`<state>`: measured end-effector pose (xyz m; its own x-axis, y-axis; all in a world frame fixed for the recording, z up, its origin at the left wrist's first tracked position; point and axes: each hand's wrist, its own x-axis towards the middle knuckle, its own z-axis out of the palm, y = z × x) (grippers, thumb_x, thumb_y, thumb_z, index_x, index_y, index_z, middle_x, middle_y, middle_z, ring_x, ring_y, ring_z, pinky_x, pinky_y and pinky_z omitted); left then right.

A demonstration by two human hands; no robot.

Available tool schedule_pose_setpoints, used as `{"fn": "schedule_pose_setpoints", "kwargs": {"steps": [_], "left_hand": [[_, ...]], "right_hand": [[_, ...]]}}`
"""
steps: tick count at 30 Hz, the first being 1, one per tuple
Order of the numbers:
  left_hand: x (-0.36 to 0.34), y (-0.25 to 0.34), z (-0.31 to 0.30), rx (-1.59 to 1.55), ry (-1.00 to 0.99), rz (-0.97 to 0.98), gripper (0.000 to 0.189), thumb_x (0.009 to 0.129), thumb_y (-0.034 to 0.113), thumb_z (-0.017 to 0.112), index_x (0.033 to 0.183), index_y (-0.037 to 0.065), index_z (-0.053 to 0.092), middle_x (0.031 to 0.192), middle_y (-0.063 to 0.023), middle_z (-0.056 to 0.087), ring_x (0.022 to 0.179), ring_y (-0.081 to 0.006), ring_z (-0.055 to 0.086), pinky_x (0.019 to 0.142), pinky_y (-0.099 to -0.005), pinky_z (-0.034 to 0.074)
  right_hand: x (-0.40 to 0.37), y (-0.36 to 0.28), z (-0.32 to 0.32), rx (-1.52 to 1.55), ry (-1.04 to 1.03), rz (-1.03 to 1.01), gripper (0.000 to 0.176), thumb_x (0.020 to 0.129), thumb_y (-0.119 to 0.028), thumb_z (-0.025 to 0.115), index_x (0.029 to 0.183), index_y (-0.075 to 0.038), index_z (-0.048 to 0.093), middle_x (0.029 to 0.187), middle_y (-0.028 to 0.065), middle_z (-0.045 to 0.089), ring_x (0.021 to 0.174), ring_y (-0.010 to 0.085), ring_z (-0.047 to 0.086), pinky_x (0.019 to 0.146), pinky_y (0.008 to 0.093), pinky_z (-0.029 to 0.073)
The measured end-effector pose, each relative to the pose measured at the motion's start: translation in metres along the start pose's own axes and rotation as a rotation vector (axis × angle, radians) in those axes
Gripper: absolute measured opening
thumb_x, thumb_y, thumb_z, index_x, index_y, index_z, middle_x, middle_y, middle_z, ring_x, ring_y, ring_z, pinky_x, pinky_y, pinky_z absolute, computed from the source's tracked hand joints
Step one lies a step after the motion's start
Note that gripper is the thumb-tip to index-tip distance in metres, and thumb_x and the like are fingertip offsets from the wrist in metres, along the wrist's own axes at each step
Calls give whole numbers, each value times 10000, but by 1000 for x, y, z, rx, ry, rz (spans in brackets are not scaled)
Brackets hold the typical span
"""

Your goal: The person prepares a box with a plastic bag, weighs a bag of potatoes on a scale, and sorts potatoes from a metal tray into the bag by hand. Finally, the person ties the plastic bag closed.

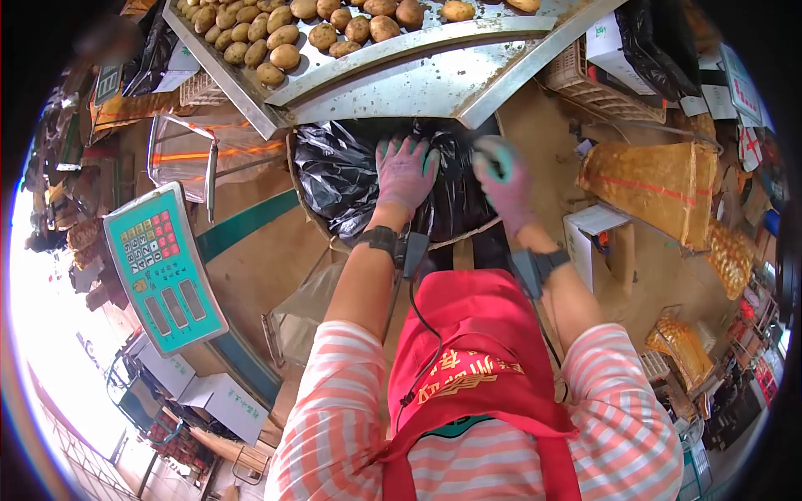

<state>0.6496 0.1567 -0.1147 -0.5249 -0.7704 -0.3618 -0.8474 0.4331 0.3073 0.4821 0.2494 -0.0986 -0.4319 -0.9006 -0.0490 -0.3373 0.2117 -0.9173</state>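
Note:
Below the lip of the metal chute [418,92] stands a round container whose inside is covered by a shiny black plastic bag [338,175]. My left hand [405,177], in a pink and green glove, lies on the bag with its fingers stretched out and spread. My right hand [507,182], gloved alike, is over the bag's right edge. Its fingers look bent but are smeared by motion, so whether they grip the plastic does not show. What lies under the plastic is hidden. Each wrist carries a dark strap with a small device.
Potatoes [284,37] lie on the chute's upper tray, behind a metal divider. A green scale display [165,267] stands on the left. To the right are a filled yellow sack [656,188] and an open white cardboard box [597,221]. A plastic crate [589,83] sits beside the chute.

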Motion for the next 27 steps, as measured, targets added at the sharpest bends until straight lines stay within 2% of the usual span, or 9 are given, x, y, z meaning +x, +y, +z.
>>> {"fn": "schedule_pose_setpoints", "kwargs": {"steps": [2, 8, 11, 12, 15, 19, 22, 24, 27], "left_hand": [[1, -2, 10, 32, 65, 16, 470, 858, 410, 499, 1263, 172, 524, 1365, -131, 444, 1291, -320, 357, 1100, -491, 168], [1, 4, 9, 131, 126, 17, 457, 839, 417, 515, 1189, 128, 568, 1306, -129, 489, 1220, -330, 417, 1068, -485, 221], [3, -1, 27, 232, 223, 23, 428, 853, 433, 489, 1135, 130, 600, 1261, -139, 515, 1203, -309, 429, 1058, -474, 236], [4, 0, 26, 272, 200, 8, 427, 857, 437, 486, 1132, 131, 601, 1264, -133, 509, 1203, -299, 428, 1054, -470, 242], [4, 5, 23, 332, 122, -38, 473, 865, 454, 461, 1196, 136, 571, 1304, -111, 475, 1235, -294, 398, 1068, -466, 219], [8, -4, 30, 346, 145, -15, 472, 811, 392, 537, 1195, 117, 547, 1305, -140, 464, 1241, -322, 388, 1076, -476, 221], [8, -4, 34, 391, 138, 13, 496, 803, 367, 545, 1209, 83, 523, 1296, -162, 468, 1237, -343, 388, 1078, -476, 222], [8, -6, 33, 399, 147, -2, 495, 812, 359, 530, 1203, 57, 519, 1290, -177, 471, 1233, -351, 390, 1081, -473, 222], [7, -12, 37, 404, 173, 12, 483, 821, 352, 511, 1193, 44, 521, 1282, -189, 473, 1233, -355, 389, 1077, -478, 225]], "right_hand": [[-12, -15, -27, -63, 148, 361, 328, 782, -149, 650, 1090, -51, 595, 1029, 155, 612, 834, 299, 623, 732, 346, 507], [-80, 74, -51, -360, 162, 525, 330, 780, -170, 660, 1071, -31, 588, 944, 162, 622, 752, 261, 628, 660, 354, 510], [-100, 70, -44, -14, 117, 801, 395, 759, -240, 682, 1068, -27, 555, 933, 183, 614, 827, 335, 609, 730, 409, 490], [-122, 119, -33, -126, 73, 630, 435, 758, -286, 684, 1080, -33, 537, 929, 203, 607, 831, 384, 596, 736, 440, 486], [-127, 109, -28, -261, 57, 403, 519, 779, -357, 670, 1131, -18, 493, 978, 242, 597, 908, 423, 579, 787, 465, 476], [-108, 77, -50, -104, -63, 658, 612, 819, -472, 598, 1196, -7, 473, 1072, 260, 573, 984, 398, 573, 842, 447, 466], [-86, 74, -63, -40, -121, 594, 682, 820, -513, 580, 1221, 23, 448, 1105, 253, 563, 1048, 391, 546, 903, 444, 433], [-60, 70, -65, -177, -119, 392, 724, 818, -511, 577, 1248, 50, 418, 1131, 258, 547, 1088, 394, 519, 936, 441, 408], [-17, 68, -45, -378, -124, 302, 650, 821, -462, 571, 1219, 41, 461, 1066, 233, 585, 1008, 379, 570, 875, 428, 449]]}}
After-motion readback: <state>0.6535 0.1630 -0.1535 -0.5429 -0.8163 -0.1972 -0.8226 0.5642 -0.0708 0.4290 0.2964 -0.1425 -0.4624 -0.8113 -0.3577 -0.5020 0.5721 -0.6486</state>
